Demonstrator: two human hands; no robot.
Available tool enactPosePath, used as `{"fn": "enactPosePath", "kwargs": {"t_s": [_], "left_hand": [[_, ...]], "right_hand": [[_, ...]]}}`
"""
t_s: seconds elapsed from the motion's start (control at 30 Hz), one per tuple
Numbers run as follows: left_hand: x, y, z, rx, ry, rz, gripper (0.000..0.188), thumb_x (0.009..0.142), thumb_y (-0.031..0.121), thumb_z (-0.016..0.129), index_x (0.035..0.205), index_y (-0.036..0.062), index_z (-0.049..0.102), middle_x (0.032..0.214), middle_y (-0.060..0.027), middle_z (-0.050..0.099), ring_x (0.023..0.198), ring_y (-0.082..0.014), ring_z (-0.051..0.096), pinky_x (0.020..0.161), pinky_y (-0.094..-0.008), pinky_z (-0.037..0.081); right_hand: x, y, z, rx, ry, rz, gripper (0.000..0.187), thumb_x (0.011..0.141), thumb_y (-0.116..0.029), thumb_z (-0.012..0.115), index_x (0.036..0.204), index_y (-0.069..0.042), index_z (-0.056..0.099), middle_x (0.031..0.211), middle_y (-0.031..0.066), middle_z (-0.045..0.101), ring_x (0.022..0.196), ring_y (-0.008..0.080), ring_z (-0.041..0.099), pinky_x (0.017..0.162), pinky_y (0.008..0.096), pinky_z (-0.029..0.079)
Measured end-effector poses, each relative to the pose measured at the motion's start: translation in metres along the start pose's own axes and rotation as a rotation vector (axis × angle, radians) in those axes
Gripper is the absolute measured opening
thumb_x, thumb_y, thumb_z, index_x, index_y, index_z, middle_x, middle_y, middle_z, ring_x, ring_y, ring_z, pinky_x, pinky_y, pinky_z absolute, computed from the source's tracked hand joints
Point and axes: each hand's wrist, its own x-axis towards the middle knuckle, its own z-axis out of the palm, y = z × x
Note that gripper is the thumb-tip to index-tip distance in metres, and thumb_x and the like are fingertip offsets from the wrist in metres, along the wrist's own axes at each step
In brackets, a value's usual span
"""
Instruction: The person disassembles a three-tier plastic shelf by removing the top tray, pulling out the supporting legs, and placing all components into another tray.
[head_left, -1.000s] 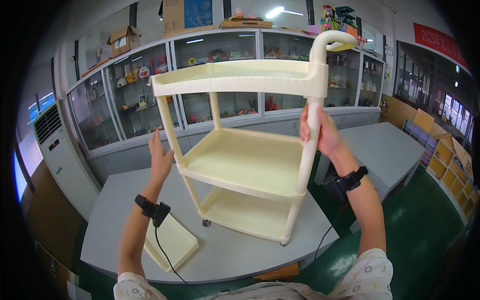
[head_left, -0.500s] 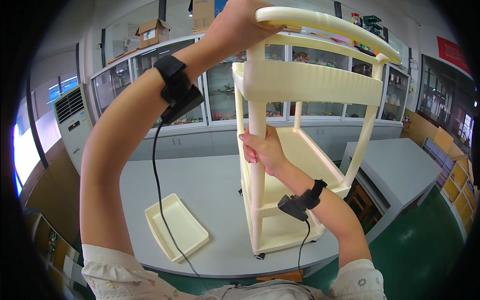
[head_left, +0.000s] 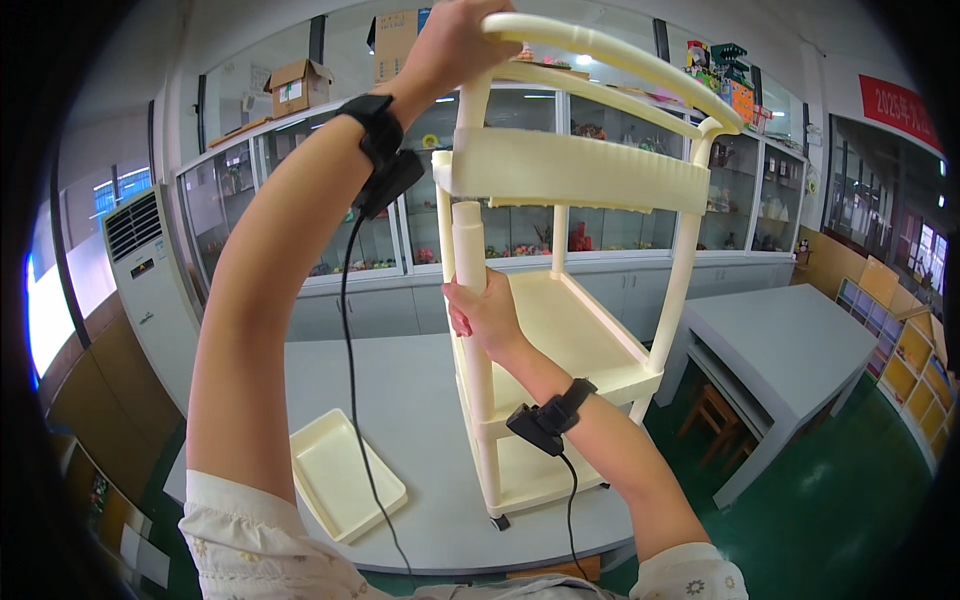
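Lifted since the earlier frame, the near corner of the cream plastic top tray [head_left: 580, 168] sits clear of the round cream plastic post [head_left: 468, 255]. Their tall tiered trolley [head_left: 575, 320] stands on the grey table [head_left: 370, 375], long axis roughly upright, its curved handle [head_left: 630, 52] topmost, running rightward. Left hand [head_left: 460, 45] clasps the handle's near end; right hand [head_left: 490, 315] wraps the post, fingers curled. Left fingertips are hidden; the upper edge crops that hand.

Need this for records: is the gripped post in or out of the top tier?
Out: the post shows its bare upper end below the top tier.
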Motion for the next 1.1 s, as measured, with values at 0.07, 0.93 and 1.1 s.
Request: {"fn": "enactPosePath", "kwargs": {"t_s": [0.07, 0.93, 1.1], "left_hand": [[-0.006, -0.009, 0.007, 0.059, 0.040, 0.035, 0.026, 0.073, 0.018, 0.072, 0.094, 0.0058, 0.062, 0.086, -0.0116, 0.065, 0.077, -0.0204, 0.064, 0.070, -0.0328, 0.053], [0.000, 0.066, 0.032, 0.603, -0.399, 0.225, 0.032, 0.080, 0.034, 0.062, 0.093, 0.0043, 0.062, 0.085, -0.0134, 0.065, 0.079, -0.0276, 0.064, 0.066, -0.0343, 0.052], [0.005, 0.027, 0.050, 0.594, -0.324, 0.380, 0.048, 0.080, 0.052, 0.056, 0.070, 0.0057, 0.064, 0.065, -0.0130, 0.062, 0.061, -0.0307, 0.062, 0.053, -0.0371, 0.050]], "right_hand": [[0.005, 0.006, -0.005, -0.018, 0.009, -0.004, 0.016, 0.080, -0.011, 0.055, 0.070, -0.005, 0.045, 0.051, 0.0013, 0.045, 0.038, 0.0086, 0.040, 0.038, 0.0239, 0.036], [0.099, -0.102, -0.137, -0.525, 0.250, -0.414, 0.041, 0.078, -0.039, 0.065, 0.098, -0.003, 0.060, 0.081, 0.0042, 0.062, 0.071, 0.0129, 0.058, 0.069, 0.0277, 0.046], [0.110, -0.087, -0.125, -0.659, 0.294, -0.527, 0.039, 0.076, -0.038, 0.066, 0.087, -0.001, 0.062, 0.074, 0.0057, 0.061, 0.067, 0.0116, 0.056, 0.061, 0.0260, 0.043]]}}
